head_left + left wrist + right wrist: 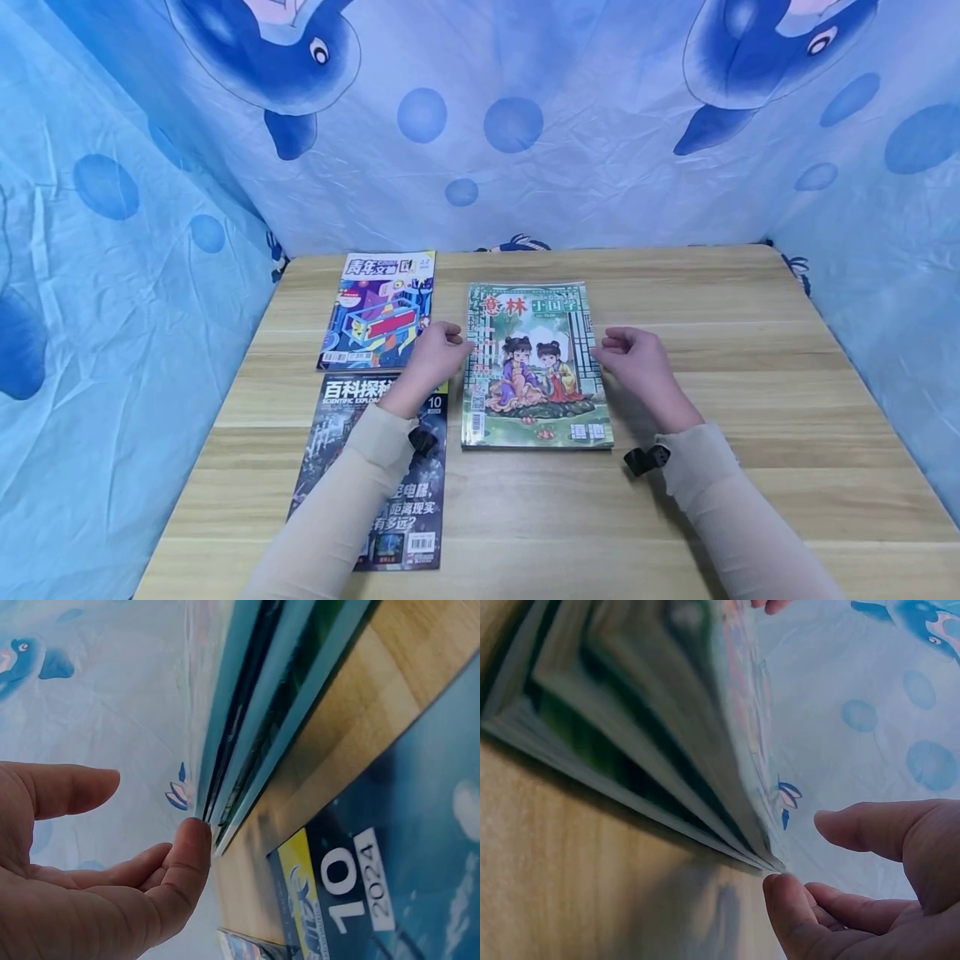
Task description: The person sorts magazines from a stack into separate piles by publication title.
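A stack of several magazines (536, 367), the top one with a green cover and two drawn figures, lies flat at the middle of the table. At its left edge is my left hand (442, 354), its thumb spread from loosely bent fingers. In the left wrist view that hand's fingertip (196, 834) meets or nearly meets the spines (259, 727). Opposite, my right hand (637, 358) stands by the right edge in a similar pose. The right wrist view shows its fingertip (784, 889) close to the page corners (757, 859); whether it touches, I cannot tell.
Left of the stack lie a colourful magazine (378, 312) at the back and a dark magazine (420, 500) in front, partly under my left forearm. A blue cloth (480, 192) with whales hangs behind the wooden table (750, 358) and at both sides.
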